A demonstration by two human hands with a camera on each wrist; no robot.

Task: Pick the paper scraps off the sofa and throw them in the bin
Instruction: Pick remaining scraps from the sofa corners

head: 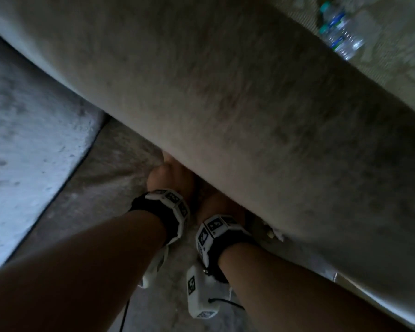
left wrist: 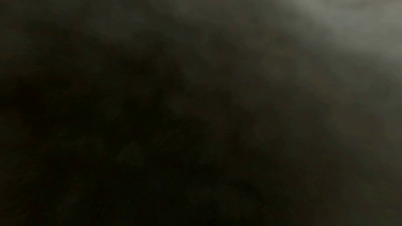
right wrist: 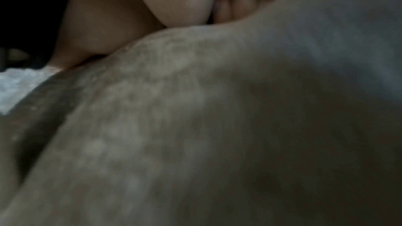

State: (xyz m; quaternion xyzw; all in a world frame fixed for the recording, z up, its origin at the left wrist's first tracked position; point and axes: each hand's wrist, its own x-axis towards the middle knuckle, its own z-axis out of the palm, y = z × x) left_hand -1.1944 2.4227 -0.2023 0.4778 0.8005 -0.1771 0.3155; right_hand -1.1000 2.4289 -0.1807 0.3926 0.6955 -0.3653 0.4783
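- Both hands reach under the edge of a big grey-brown sofa cushion (head: 237,97), which runs slantwise across the head view.
- The left hand (head: 168,178) lies on the sofa seat (head: 106,183) with its fingers hidden beneath the cushion; whether they are spread or curled cannot be told (the left wrist view is dark and blurred).
- The right hand (head: 222,207) sits just beside the left, also tucked under the cushion; in the right wrist view the fingers (right wrist: 239,1) look bent against the fabric, but what they hold, if anything, cannot be told.
- A white paper scrap (head: 273,232) peeks out from under the cushion's edge, just right of the right wrist.
- Two clear plastic bottles (head: 340,32) lie beyond the cushion, at the upper right.
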